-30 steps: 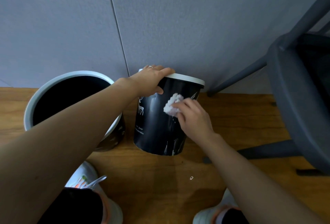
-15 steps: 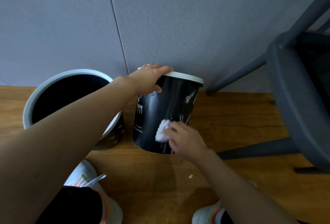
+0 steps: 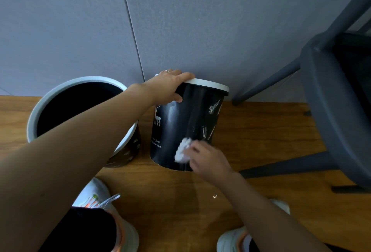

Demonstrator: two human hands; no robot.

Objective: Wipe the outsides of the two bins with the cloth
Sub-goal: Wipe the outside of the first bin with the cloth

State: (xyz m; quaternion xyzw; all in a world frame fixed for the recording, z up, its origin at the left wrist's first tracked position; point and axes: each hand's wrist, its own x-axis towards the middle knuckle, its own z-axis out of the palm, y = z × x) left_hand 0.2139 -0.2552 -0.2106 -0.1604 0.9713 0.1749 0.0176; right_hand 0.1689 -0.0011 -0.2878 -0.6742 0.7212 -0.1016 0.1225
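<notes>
The left hand (image 3: 168, 86) is gripping the white rim of the right bin (image 3: 186, 129), fingers curled over the top edge. The right hand (image 3: 207, 159) is pinching a wadded white cloth (image 3: 182, 150) and pressing it against the bin's lower front wall. The left bin (image 3: 80, 111) is standing just beside it on the wooden floor (image 3: 176, 201).
</notes>
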